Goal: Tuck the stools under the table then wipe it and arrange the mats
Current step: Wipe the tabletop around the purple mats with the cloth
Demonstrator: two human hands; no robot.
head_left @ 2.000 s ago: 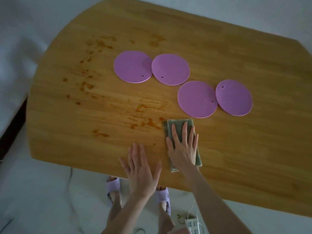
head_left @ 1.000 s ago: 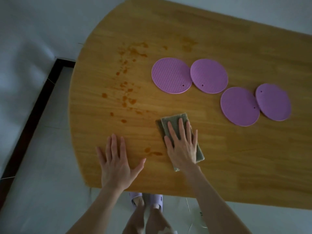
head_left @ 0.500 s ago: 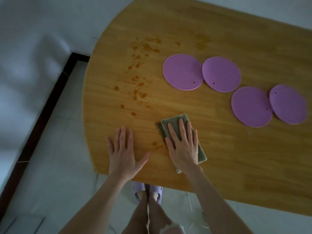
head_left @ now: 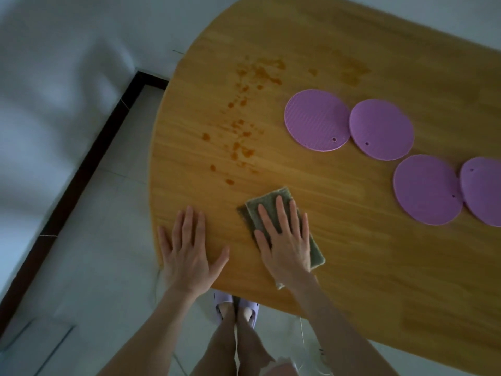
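A wooden table point(head_left: 352, 267) with a rounded left end fills the view. My right hand point(head_left: 284, 240) lies flat, fingers straight, pressing a folded grey-green cloth point(head_left: 271, 202) onto the top near the front edge. My left hand point(head_left: 187, 253) rests flat and spread on the table's near left corner. Orange-brown stains point(head_left: 244, 126) run from the far left toward the cloth. Several round purple mats lie to the right: one ribbed point(head_left: 315, 120), one smooth point(head_left: 382, 130), a third point(head_left: 427, 189) and a fourth point(head_left: 482, 195) cut by the frame edge. No stools show.
A pale tiled floor point(head_left: 89, 267) with a dark skirting strip point(head_left: 81, 172) lies left of the table, below a white wall. My legs and lilac slippers point(head_left: 235, 308) stand at the table's front edge. A white cable point(head_left: 302, 337) hangs by my right leg.
My right hand slid the cloth leftward along the front of the table, and the stains near the front edge are gone. My left hand shifted left to the table's corner.
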